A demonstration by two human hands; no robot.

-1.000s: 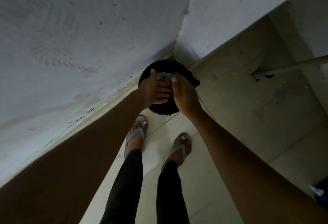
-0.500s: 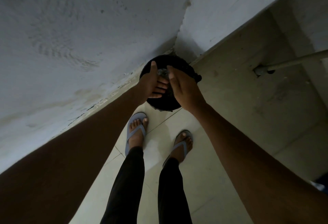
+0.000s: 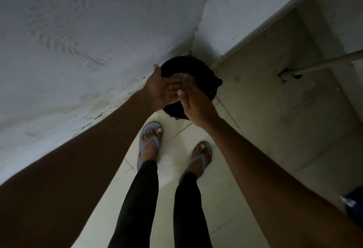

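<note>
A round black bin (image 3: 204, 70) stands on the floor in the corner where two white walls meet. Something pale and crumpled (image 3: 182, 76) shows inside it, too dim to identify. My left hand (image 3: 163, 88) is held over the bin's left side, palm turned up and fingers straight. My right hand (image 3: 194, 102) lies across the fingers of the left with its own fingers extended. Both hands hover above the bin's opening and neither holds anything that I can see.
White plaster walls (image 3: 88, 31) close in on the left and behind the bin. My feet in grey flip-flops (image 3: 149, 143) stand on pale floor tiles. A pipe (image 3: 322, 62) runs out of the concrete surface on the right. A dark object (image 3: 353, 206) sits at the right edge.
Both hands have stayed over the bin and slid against each other; the right hand now lies further across the left hand's fingers. The view has shifted slightly.
</note>
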